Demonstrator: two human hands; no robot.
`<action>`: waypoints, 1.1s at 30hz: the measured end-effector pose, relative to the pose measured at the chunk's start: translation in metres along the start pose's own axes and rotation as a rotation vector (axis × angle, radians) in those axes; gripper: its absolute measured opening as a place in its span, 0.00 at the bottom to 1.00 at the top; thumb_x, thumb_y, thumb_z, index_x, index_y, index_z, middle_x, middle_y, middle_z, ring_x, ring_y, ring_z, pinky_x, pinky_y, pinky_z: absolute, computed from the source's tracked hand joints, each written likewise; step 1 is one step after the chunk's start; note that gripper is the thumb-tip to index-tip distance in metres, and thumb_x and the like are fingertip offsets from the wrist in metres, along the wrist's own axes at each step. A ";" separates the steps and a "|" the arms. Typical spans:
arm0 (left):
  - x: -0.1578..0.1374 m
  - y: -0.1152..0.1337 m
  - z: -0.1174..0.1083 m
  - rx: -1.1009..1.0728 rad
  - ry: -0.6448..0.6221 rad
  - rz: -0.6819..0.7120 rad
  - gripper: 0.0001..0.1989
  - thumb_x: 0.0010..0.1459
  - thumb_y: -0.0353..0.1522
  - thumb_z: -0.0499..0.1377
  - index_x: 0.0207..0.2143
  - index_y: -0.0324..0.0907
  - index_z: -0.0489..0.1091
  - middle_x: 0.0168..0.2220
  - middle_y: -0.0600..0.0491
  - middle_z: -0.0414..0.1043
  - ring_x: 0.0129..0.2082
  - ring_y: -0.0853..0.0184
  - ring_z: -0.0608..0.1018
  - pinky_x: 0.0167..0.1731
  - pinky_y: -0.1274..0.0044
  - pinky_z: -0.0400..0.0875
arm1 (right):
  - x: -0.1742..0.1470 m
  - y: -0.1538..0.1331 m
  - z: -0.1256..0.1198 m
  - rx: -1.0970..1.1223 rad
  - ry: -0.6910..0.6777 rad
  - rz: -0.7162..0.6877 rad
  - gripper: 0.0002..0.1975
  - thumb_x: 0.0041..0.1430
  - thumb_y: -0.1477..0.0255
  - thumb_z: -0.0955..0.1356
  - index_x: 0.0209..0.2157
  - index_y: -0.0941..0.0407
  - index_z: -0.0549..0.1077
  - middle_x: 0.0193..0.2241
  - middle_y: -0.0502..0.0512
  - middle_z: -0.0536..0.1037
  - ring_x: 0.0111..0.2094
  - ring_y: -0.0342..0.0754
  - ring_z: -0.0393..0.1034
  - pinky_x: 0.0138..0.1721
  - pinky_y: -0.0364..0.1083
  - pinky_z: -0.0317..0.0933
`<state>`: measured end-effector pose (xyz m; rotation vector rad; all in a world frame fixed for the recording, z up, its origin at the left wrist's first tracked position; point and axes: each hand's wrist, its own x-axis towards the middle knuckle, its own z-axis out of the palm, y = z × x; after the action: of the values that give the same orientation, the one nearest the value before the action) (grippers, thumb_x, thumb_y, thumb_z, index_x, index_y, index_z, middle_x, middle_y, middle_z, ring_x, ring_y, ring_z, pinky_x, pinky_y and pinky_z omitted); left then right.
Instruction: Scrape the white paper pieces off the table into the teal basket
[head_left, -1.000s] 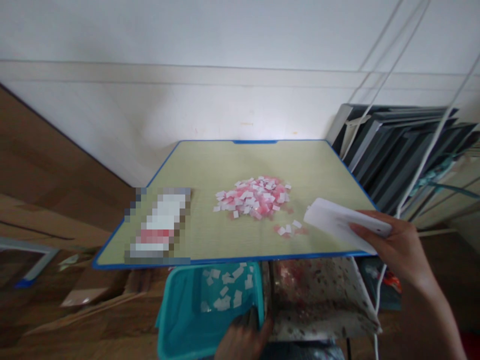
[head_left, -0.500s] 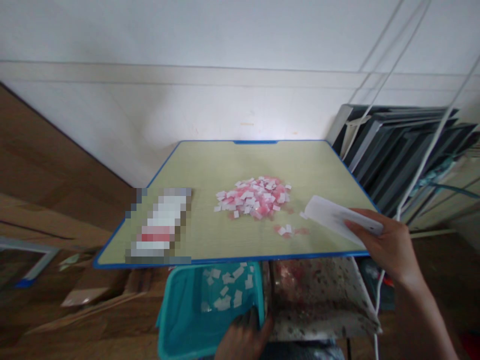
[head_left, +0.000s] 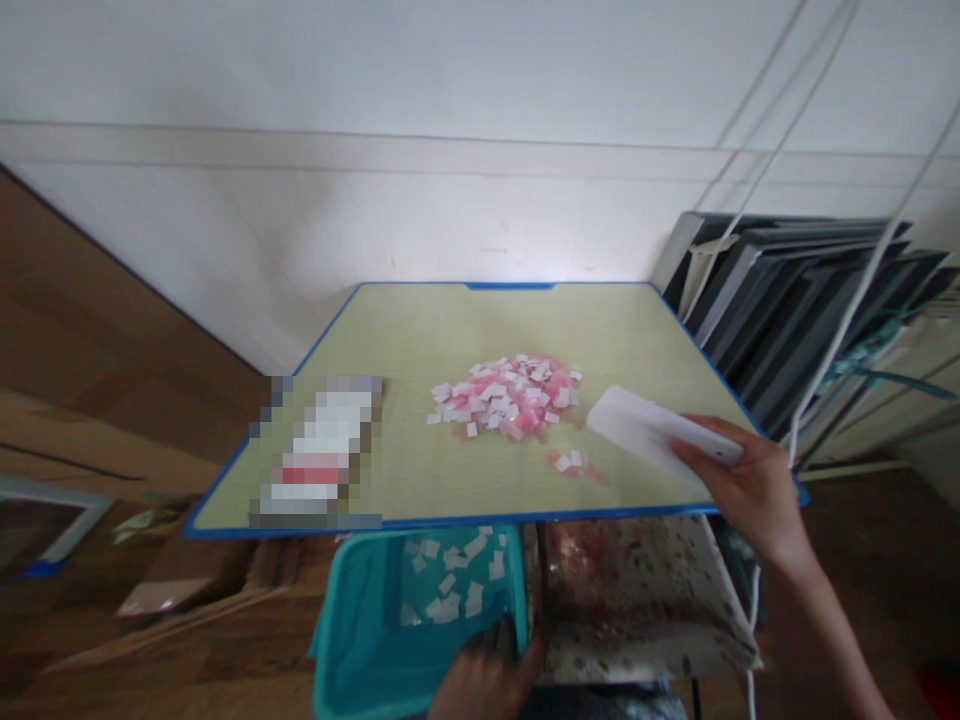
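A flat white plastic scraper (head_left: pixel 637 425) is in my right hand (head_left: pixel 750 490), with my fingers and thumb closed over its near end. Its broad tip points left, over the board, close to the small group of pink and white pieces (head_left: pixel 574 462). Further back lies the main heap of small white squares and pink translucent pieces (head_left: pixel 510 395). Below the board edge, my left hand (head_left: pixel 484 675) grips the right rim of a teal plastic basin (head_left: pixel 337 610), fingers inside and thumb outside. Several white pieces (head_left: pixel 450 605) lie on the basin's bottom.
The pale board (head_left: pixel 420 320) has a blue edge and stands against the wall. A blurred-out rectangular item (head_left: pixel 322 440) lies on its left. Dark flat panels (head_left: pixel 795 300) lean at the right behind white cords (head_left: pixel 847 320). A stained pale surface (head_left: pixel 645 600) sits beside the basin.
My right hand and the scraper have moved left, nearer the heap. My left hand stays at the basin's rim.
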<state>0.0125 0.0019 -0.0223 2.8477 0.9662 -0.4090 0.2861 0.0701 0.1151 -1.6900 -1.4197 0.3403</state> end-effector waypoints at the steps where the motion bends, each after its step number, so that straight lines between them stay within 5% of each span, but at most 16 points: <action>1: 0.000 0.000 0.000 0.000 0.000 0.001 0.28 0.49 0.20 0.54 0.53 0.42 0.55 0.35 0.44 0.70 0.30 0.62 0.74 0.27 0.74 0.70 | 0.004 0.000 0.005 -0.003 0.004 -0.007 0.11 0.49 0.67 0.66 0.34 0.58 0.73 0.31 0.55 0.78 0.29 0.49 0.71 0.28 0.44 0.65; 5: 0.001 0.000 0.000 -0.002 -0.009 0.005 0.27 0.50 0.20 0.53 0.53 0.42 0.55 0.36 0.43 0.70 0.29 0.62 0.74 0.26 0.74 0.70 | 0.012 0.003 0.014 0.009 0.001 -0.006 0.13 0.49 0.67 0.65 0.34 0.60 0.73 0.30 0.57 0.78 0.27 0.49 0.71 0.25 0.43 0.64; 13: 0.000 0.000 0.005 -0.012 0.005 0.012 0.31 0.49 0.19 0.53 0.55 0.41 0.50 0.35 0.44 0.70 0.30 0.62 0.74 0.27 0.74 0.69 | -0.002 0.001 -0.008 0.040 -0.098 0.008 0.11 0.48 0.67 0.67 0.33 0.56 0.74 0.31 0.54 0.78 0.30 0.49 0.72 0.28 0.43 0.64; 21: -0.002 0.001 0.001 0.028 0.004 0.006 0.26 0.50 0.22 0.55 0.52 0.41 0.56 0.32 0.46 0.70 0.28 0.64 0.74 0.26 0.75 0.69 | -0.008 0.006 -0.017 0.023 -0.213 0.023 0.11 0.46 0.66 0.68 0.32 0.56 0.75 0.30 0.53 0.78 0.29 0.49 0.72 0.28 0.43 0.66; 33: 0.000 0.001 -0.003 0.033 -0.008 0.004 0.27 0.50 0.22 0.55 0.53 0.41 0.55 0.32 0.46 0.71 0.28 0.63 0.74 0.26 0.75 0.69 | -0.006 0.001 -0.012 -0.011 -0.183 0.004 0.10 0.47 0.66 0.67 0.32 0.54 0.75 0.29 0.52 0.78 0.27 0.48 0.72 0.25 0.42 0.65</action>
<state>0.0132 0.0016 -0.0193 2.8748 0.9618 -0.4402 0.2934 0.0593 0.1196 -1.7059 -1.5526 0.5013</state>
